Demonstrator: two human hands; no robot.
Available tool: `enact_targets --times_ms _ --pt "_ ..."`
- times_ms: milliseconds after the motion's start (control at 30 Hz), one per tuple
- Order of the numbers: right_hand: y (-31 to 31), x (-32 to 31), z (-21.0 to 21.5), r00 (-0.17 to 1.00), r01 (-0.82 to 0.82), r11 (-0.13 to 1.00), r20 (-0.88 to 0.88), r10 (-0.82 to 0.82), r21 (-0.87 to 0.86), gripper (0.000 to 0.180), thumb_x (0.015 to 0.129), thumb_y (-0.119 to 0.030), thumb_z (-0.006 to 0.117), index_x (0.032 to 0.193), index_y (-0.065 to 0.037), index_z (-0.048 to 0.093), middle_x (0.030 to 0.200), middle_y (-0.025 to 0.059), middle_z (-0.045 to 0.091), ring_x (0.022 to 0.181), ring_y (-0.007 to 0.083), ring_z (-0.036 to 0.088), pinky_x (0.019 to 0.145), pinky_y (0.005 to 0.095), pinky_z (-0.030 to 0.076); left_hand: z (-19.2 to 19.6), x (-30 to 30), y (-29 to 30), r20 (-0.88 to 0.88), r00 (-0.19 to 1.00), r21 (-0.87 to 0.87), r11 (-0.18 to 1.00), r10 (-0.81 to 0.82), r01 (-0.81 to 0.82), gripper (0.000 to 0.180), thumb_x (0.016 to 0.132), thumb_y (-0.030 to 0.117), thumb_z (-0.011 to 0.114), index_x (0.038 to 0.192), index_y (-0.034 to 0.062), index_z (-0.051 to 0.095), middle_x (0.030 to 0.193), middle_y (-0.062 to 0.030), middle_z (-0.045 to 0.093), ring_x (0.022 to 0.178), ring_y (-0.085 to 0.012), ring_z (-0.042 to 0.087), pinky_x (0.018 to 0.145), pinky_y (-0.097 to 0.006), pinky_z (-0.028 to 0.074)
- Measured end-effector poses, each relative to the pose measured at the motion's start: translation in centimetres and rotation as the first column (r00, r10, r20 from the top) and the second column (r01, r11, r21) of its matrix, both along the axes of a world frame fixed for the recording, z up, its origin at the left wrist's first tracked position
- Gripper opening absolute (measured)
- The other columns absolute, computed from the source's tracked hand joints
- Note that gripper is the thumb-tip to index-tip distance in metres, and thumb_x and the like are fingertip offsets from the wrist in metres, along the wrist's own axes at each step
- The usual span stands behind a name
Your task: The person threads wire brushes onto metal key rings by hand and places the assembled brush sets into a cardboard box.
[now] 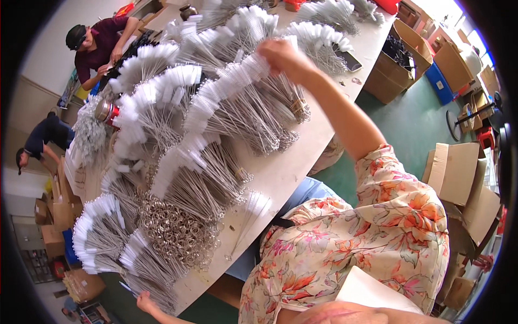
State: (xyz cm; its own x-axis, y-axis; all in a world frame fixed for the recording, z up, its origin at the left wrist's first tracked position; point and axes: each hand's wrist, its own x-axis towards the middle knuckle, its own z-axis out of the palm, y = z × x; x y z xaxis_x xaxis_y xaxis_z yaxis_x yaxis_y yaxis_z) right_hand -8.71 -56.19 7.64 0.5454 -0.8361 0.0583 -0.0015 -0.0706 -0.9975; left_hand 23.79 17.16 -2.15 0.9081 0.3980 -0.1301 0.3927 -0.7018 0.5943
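Note:
Many thin wire brushes [243, 110] with white bristle heads and looped wire ends lie in bundles across the table. My right hand [283, 56] reaches over the far bundles, its fingers curled down at the white bristle heads; what they grip is hidden. At the table's near left corner, my left hand [145, 302] is closed beside the ends of another brush bundle [154, 264], and what it holds is too small to make out. A heap of small metal rings [175, 229] lies between bundles. Several loose brushes [251, 216] rest near the table edge.
The pale table [302, 140] carries a phone [349, 60] and a red tin [109, 113]. An open cardboard box [396, 65] with black items stands beyond its right edge. More cartons [458, 189] stack at right. Two people [97, 48] work or bend on the left.

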Motion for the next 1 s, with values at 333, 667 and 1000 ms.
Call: enact_targets --times_ms 333,667,1000 --pt "-19.2 -10.2 -6.5 0.51 0.251 0.713 -0.536 -0.673 -0.655 0.025 0.071 -0.036 0.062 0.083 -0.015 0.068 0.084 0.01 0.065 0.081 0.0258 0.06 0.075 0.0381 0.047 1.4 -0.6 0.3 0.408 0.905 -0.332 0.943 0.123 0.022 0.021 0.088 0.017 0.05 0.103 0.0111 0.063 0.071 0.0048 0.051 0.047 -0.0059 0.036 0.038 -0.024 0.026" --pt "-12.4 -5.5 1.0 0.786 0.336 0.349 0.056 -0.616 -0.875 0.023 0.08 -0.028 0.061 0.082 -0.005 0.062 0.059 0.0061 0.051 0.055 0.0134 0.048 0.053 0.0284 0.041 9.7 -14.7 -17.1 0.344 0.925 -0.746 0.55 -0.164 0.375 0.023 0.088 0.025 0.054 0.09 0.0024 0.059 0.069 0.0006 0.047 0.06 -0.0087 0.042 0.05 -0.023 0.034" --pt "21.9 7.7 0.4 0.614 -0.681 0.697 0.341 0.711 -0.227 0.019 0.092 -0.014 0.047 0.103 0.0 0.053 0.108 0.012 0.05 0.1 0.0193 0.049 0.086 0.0334 0.041 7.2 -20.5 -35.5 0.683 0.491 -0.486 0.165 -0.54 0.858 0.027 0.086 -0.001 0.049 0.112 0.0029 0.055 0.07 -0.0004 0.052 0.05 -0.0048 0.046 0.043 -0.02 0.036"
